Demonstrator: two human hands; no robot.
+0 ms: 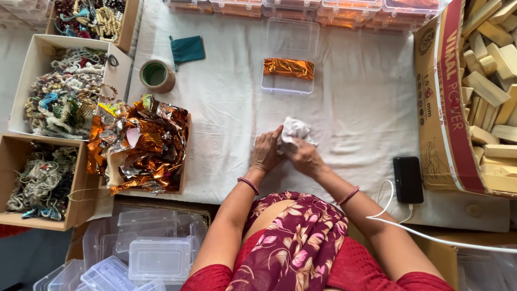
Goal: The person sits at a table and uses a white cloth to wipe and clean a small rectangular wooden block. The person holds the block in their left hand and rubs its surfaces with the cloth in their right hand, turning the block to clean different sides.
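Two hands on one little job right now: our left hand (266,152) and right hand (304,156) are both wrapped around a crumpled white bundle (295,130) on the white sheet (355,108), just in front of us. Fingers of both hands are curled in and gripping it, so neither hand is free.

As for progress, we'd say one piece looks done: an orange foil packet (288,68) already sits inside the open clear box (291,59) further out on the sheet, well apart from our hands. The white bundle isn't in foil yet, as far as we can tell.

Plenty seems left. To our left, a tray of loose orange foil sheets (140,143) is heaped up, with cardboard boxes of beaded strings (64,91) beside it. A big carton of wooden blocks (493,81) sits on the right, a black phone (407,179) lies near our right arm, and a pile of empty clear plastic boxes (151,253) waits by our left knee. Closed boxes with orange contents (301,9) line the far edge.
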